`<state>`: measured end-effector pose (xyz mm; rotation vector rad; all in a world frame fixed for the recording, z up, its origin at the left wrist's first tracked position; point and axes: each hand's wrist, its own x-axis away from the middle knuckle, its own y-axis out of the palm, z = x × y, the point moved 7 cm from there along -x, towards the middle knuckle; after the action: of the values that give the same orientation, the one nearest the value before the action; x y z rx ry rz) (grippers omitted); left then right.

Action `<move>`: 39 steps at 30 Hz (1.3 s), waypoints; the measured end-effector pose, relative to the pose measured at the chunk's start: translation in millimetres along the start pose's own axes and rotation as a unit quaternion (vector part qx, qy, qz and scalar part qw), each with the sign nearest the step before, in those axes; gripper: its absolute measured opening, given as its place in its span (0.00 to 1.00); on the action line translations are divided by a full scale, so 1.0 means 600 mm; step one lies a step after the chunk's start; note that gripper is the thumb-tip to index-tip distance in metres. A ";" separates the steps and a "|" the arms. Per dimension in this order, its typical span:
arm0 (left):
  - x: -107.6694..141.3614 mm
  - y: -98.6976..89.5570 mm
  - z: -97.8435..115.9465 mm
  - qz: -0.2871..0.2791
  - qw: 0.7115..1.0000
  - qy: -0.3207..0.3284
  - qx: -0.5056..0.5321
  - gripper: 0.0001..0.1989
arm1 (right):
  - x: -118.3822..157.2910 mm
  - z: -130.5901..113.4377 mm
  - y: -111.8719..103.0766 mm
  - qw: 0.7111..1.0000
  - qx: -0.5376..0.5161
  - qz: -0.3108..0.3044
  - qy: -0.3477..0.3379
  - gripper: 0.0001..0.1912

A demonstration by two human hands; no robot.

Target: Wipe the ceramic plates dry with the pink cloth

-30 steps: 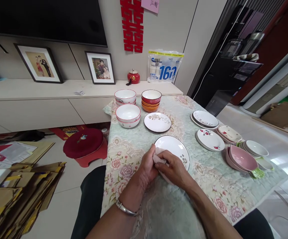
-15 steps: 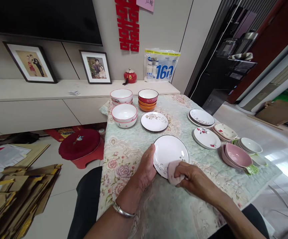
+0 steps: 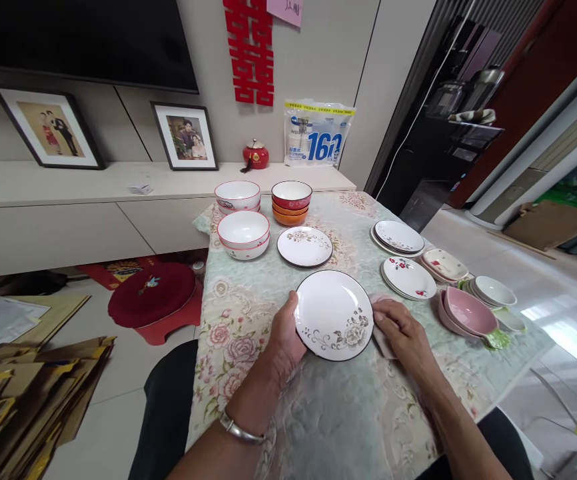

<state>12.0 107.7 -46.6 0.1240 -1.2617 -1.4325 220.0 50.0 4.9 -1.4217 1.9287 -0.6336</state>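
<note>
My left hand [image 3: 288, 337] grips the left rim of a white plate [image 3: 333, 307] with a dark edge and a grey-brown flower pattern, its thumb on top. The plate is held above the table, its decorated face toward me. At the plate's right rim, my right hand [image 3: 402, 328] is closed on a pale pink cloth [image 3: 382, 340], partly hidden under the fingers. Just beyond lies a similar flowered plate [image 3: 304, 245] on the tablecloth.
White bowls [image 3: 243, 233] with red rims and a red-and-orange bowl stack [image 3: 291, 200] stand at the back left. To the right are dark-rimmed plates [image 3: 398, 236], red-flowered plates [image 3: 408, 277], pink bowls [image 3: 472, 310] and small white bowls [image 3: 494, 291]. A red stool [image 3: 153, 293] stands left of the table.
My right hand with the cloth has moved from the plate's lower face to its right rim, uncovering the flower pattern. The view has shifted slightly.
</note>
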 end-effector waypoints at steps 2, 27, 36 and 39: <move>0.003 -0.001 0.003 0.011 1.000 0.003 0.002 0.25 | 0.001 -0.007 0.008 0.997 -0.069 -0.027 0.016 0.17; 0.009 0.006 0.003 0.008 0.999 0.037 0.034 0.23 | 0.009 0.037 0.037 0.929 -0.289 -0.059 0.225 0.14; 0.009 0.004 0.004 0.008 0.998 0.048 0.030 0.24 | 0.010 0.040 0.041 0.917 -0.314 -0.039 0.245 0.13; 0.010 0.006 0.003 0.001 0.999 0.045 0.028 0.24 | 0.012 0.045 0.042 0.921 -0.304 -0.036 0.242 0.13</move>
<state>10.7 105.0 -39.8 0.2218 -1.2268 -1.3750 222.4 50.6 -32.6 -1.8422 2.6320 -0.4599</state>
